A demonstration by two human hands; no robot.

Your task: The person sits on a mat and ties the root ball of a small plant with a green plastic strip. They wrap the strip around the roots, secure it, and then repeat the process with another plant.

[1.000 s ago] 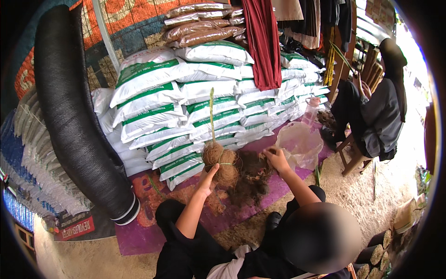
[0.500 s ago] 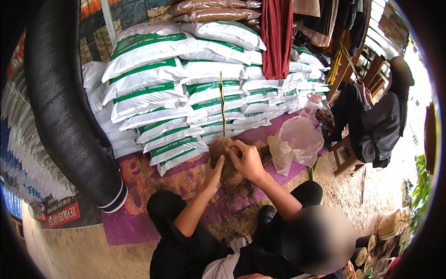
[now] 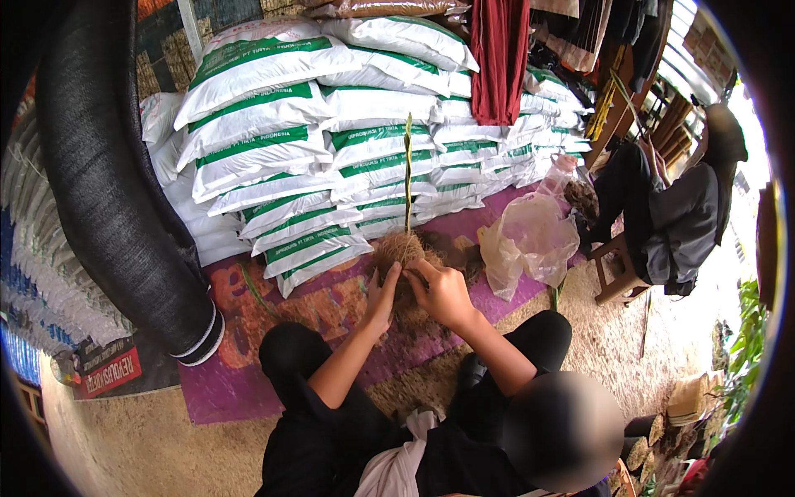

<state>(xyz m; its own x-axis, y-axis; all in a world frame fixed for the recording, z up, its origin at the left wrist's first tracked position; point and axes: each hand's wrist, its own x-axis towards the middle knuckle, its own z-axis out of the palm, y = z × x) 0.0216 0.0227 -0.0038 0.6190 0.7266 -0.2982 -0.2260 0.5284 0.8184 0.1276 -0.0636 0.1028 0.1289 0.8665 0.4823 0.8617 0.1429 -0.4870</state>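
2 hands [image 3: 381, 302] [image 3: 448, 298] angle in, touching brn fibre ball [image 3: 399, 248].

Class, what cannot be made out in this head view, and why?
Head view:
Near side of the round, shaggy brown fibre ball: partly covered by the left hand and right hand.
Anything the right hand pinches: too small.
Top of the long black mesh-like roll: cut by upper edge.
Top of the dark red hanging cloth: likewise.

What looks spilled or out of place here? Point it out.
Loose dark, crumbly material lies strewn on the purple mat, just right of the fibre ball. It looks spilled, though it may simply be working material. Farther right, a clear plastic bag sits crumpled.
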